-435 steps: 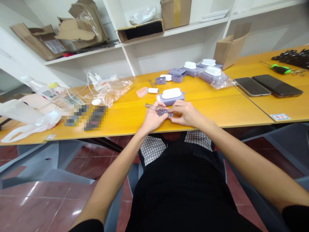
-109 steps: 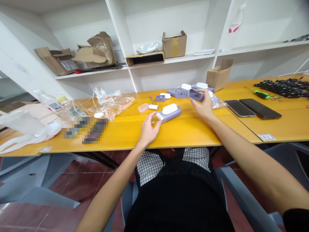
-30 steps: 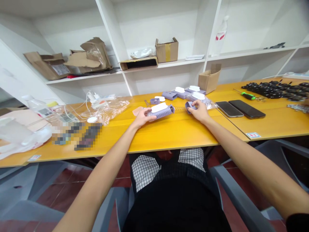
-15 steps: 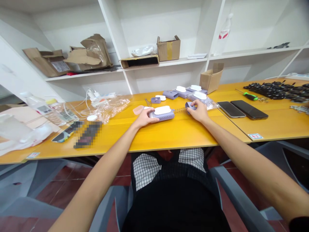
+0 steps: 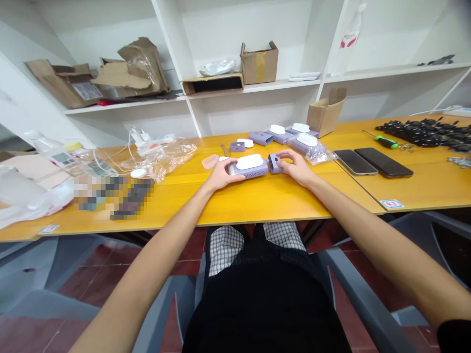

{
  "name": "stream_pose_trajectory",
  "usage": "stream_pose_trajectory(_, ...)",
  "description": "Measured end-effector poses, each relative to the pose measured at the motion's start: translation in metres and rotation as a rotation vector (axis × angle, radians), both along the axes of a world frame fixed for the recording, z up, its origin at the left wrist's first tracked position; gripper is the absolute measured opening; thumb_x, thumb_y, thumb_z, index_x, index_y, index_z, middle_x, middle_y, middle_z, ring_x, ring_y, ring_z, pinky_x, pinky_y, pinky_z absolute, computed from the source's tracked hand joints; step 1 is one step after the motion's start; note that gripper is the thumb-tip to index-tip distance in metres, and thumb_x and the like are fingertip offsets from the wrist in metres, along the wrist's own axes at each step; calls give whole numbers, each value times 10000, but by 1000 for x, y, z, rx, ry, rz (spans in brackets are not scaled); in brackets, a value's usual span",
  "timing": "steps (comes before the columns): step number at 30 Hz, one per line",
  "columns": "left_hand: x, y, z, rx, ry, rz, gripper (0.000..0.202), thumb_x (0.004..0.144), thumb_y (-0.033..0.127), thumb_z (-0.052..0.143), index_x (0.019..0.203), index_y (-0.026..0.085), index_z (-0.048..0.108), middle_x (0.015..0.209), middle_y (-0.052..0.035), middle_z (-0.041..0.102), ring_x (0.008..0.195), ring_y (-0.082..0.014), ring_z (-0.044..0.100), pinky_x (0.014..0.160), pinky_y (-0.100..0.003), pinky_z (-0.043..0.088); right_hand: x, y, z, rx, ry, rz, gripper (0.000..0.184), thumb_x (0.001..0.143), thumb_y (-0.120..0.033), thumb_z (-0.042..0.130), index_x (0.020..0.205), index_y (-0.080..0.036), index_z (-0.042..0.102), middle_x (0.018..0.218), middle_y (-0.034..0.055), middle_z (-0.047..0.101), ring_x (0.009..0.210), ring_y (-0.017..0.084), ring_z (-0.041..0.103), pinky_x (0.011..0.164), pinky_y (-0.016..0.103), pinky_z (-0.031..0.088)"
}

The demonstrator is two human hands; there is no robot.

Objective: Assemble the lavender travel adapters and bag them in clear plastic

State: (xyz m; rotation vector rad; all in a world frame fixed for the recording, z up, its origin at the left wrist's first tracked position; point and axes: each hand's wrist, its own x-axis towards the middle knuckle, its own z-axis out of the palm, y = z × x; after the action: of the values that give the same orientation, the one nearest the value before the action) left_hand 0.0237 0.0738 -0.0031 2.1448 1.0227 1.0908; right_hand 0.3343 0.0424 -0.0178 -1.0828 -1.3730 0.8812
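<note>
My left hand is closed around the left end of a purple plastic housing with small holes along its front side. A white oval piece sits on top of that housing. Between the fingertips of my right hand is a hollow purple end cap, its opening turned toward the housing. Only a narrow gap separates the cap from the housing's right end. Just behind them lie a small purple cap, a white oval piece and a thin loop of cord.
Several purple housings stand behind, one in a clear plastic bag. To the right lie two phones, a green screwdriver and a heap of black parts. Crumpled plastic and white cables are at the left.
My right hand has brought the end cap leftward, close to the housing. The coiled spring that showed between the two parts is no longer visible. My left hand keeps its hold on the housing.
</note>
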Motion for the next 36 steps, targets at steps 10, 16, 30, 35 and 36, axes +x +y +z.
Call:
stream_pose_trajectory(10, 3, -10, 6, -23, 14, 1, 799, 576, 504, 937, 1248, 152, 686, 1344, -145, 693, 1270, -353, 618, 1139, -522, 452, -3, -7, 9, -232, 320, 160, 435, 745, -132, 724, 1148, -270, 637, 1009, 31, 706, 955, 208, 722, 936, 435, 635)
stream_pose_trajectory(16, 2, -11, 8, 15, 73, -13, 794, 602, 491, 932, 1279, 160, 682, 1362, -147, 684, 1281, -362, 614, 1150, -524, 436, -5, -14, 15, -313, 372, 299, 496, 738, -84, 735, 1190, -266, 640, 1014, 30, 699, 892, 186, 713, 904, 414, 653)
stream_pose_trajectory(30, 3, -11, 8, -20, 28, -55, 788, 583, 461, 941, 1272, 172, 691, 1368, -134, 689, 1292, -363, 611, 1165, -530, 425, -3, -15, 22, -353, 460, 351, 468, 699, -40, 646, 1124, -237, 626, 1067, 65, 699, 946, 233, 710, 869, 531, 666)
stream_pose_trajectory(35, 5, -11, 7, -10, -30, -55, 802, 570, 467, 949, 1268, 171, 689, 1354, -136, 697, 1271, -364, 622, 1151, -547, 433, -3, -20, 24, -376, 452, 394, 431, 738, -61, 649, 1121, -256, 614, 1161, 79, 691, 992, 261, 719, 930, 605, 638)
stream_pose_trajectory(36, 5, -11, 7, -14, -40, -59, 807, 569, 471, 950, 1271, 173, 687, 1353, -137, 696, 1268, -362, 624, 1148, -548, 436, -2, -21, 24, -382, 450, 412, 428, 746, -65, 646, 1126, -261, 614, 1187, 79, 686, 1007, 264, 718, 944, 617, 630)
